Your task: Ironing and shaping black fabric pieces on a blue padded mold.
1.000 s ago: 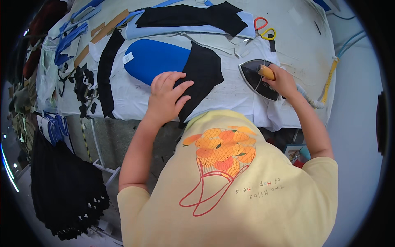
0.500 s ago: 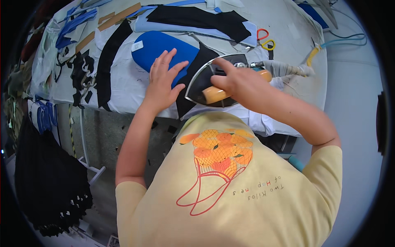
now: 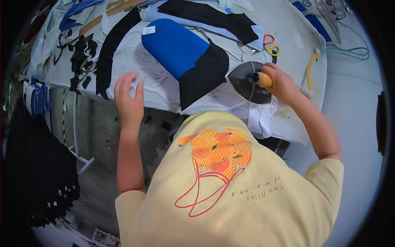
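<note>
A rounded blue pattern board (image 3: 175, 47) with a small white label lies on the white-covered table. A black fabric piece (image 3: 205, 74) covers its near right end, and a corner of the cloth points toward me. To the right, my right hand (image 3: 282, 84) is closed round the wooden handle of a dark iron (image 3: 249, 80). The iron's tip is just beside the cloth's right edge; whether its sole touches the table I cannot tell. My left hand (image 3: 129, 96) is at the table's front edge, fingers apart, holding nothing, slightly blurred.
Scissors (image 3: 269, 44) with red and yellow handles lie beyond the iron. A long black fabric strip (image 3: 117, 45) and tangled black scraps (image 3: 84, 57) are on the left. More black pieces (image 3: 210, 16) lie at the back. Black cloth (image 3: 39, 164) hangs at the lower left.
The iron has moved right, off the black cloth, in my right hand. My left hand has come away from the blue board, left and toward me. More of the black cloth now shows.
</note>
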The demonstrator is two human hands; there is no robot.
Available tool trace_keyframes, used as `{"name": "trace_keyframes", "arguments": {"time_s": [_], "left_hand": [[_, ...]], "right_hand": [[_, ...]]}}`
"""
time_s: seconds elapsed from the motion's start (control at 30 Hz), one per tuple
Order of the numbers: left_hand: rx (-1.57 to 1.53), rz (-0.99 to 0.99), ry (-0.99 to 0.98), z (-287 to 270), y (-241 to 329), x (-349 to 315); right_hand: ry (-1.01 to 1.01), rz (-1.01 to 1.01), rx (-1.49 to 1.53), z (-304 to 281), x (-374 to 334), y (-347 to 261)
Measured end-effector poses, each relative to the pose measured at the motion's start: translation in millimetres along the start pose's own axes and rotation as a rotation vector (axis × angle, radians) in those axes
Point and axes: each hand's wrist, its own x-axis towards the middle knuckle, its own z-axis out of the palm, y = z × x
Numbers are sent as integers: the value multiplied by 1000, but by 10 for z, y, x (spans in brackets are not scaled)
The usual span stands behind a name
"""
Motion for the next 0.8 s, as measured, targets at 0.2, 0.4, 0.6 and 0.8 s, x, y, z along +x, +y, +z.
{"name": "trace_keyframes", "arguments": {"time_s": [0.2,0.4,0.6,0.8], "left_hand": [[-19,-21,-212,180,160,-402],[-15,343,-249,433,393,-447],[75,454,-315,609,407,-126],[42,522,-434,878,612,88]], "right_hand": [[151,299,-36,782,-163,966],[494,21,-136,664,127,588],[80,279,836,1015,680,-175],[322,317,957,1173,901,-6]]}}
